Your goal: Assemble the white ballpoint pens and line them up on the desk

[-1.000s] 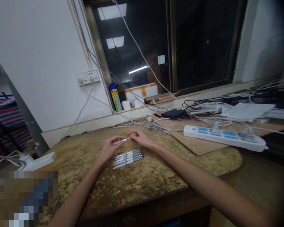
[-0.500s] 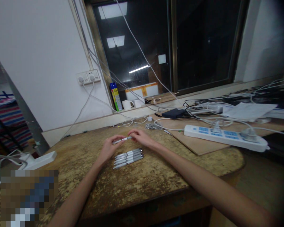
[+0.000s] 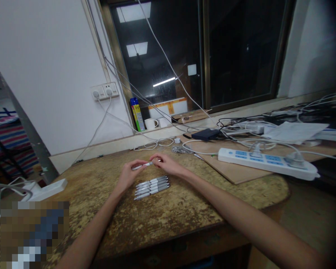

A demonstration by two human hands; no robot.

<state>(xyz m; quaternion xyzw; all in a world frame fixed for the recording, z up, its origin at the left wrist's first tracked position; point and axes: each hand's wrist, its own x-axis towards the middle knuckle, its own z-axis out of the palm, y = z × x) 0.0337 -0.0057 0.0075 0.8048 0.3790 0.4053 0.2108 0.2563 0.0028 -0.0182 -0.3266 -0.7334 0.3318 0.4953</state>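
A white-and-grey pen (image 3: 142, 166) is held level above the worn wooden table (image 3: 162, 220), one end in each hand. My left hand (image 3: 130, 172) is closed on its left part, thumb below and fingers above. At the other end, my right hand (image 3: 165, 163) pinches the pen between thumb and fingertips, which partly cover it. Just in front of both hands lies a row of several matching pens (image 3: 152, 186), side by side, with their dark ends to the right.
A white power strip (image 3: 266, 163) with plugs rests on a brown board (image 3: 232, 172) at the right, among tangled cables. Another white strip (image 3: 49, 189) is at the left. Along the sill stand a spray can (image 3: 137, 114) and a white mug (image 3: 151, 124).
My right hand's fingers have shifted slightly along the pen's right end, curling further over it. The pen and left hand have moved a touch left; the row of pens is unchanged.
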